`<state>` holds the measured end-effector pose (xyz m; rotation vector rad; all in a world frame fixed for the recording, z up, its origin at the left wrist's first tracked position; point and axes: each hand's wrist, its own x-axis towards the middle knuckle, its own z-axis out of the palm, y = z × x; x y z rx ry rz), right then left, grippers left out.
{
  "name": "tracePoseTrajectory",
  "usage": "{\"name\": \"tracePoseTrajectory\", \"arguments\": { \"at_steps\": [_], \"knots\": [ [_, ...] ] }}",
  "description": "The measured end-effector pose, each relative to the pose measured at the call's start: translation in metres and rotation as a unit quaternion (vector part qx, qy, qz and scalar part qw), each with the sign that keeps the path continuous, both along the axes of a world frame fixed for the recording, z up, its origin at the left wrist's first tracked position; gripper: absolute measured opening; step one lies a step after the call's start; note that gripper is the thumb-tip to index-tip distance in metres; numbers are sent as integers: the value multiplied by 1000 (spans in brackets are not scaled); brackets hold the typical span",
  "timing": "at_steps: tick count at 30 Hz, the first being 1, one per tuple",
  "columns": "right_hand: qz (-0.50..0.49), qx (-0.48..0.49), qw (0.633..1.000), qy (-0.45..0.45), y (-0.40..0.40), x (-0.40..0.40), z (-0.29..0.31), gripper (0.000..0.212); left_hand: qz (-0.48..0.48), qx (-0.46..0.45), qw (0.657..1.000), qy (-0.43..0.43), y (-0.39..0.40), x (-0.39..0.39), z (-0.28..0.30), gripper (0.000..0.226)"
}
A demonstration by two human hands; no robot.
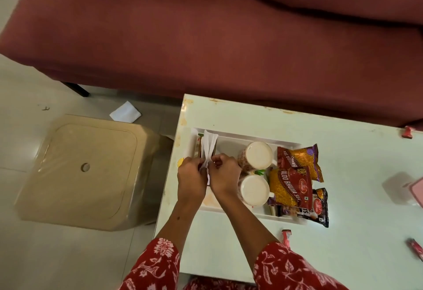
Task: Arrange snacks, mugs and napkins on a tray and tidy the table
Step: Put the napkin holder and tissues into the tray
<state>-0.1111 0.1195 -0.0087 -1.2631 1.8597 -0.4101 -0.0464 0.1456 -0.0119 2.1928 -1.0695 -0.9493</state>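
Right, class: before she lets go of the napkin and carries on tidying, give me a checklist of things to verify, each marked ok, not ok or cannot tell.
1. Both hands, left and right, grip the napkin: ok.
2. Napkin stands over the tray: ok.
3. Two mugs sit in the tray: ok.
4. Snack packets all fully inside the tray: not ok, some overhang its edge.
5. Table tidy: not ok, red sachets lie loose.
6. Floor clear: not ok, a white paper lies there.
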Motion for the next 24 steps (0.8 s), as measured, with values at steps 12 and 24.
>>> {"name": "tracePoseTrajectory", "arguments": {
  "at_steps": [12, 24],
  "knots": [
    [36, -8, 998, 52, 4, 3, -13, 16, -80, 22, 994, -71, 3, 4, -19, 4],
    [197, -8, 973, 119, 6, -2, -17, 24, -159, 71, 979, -108, 10, 2, -24, 30]
  ]
}}
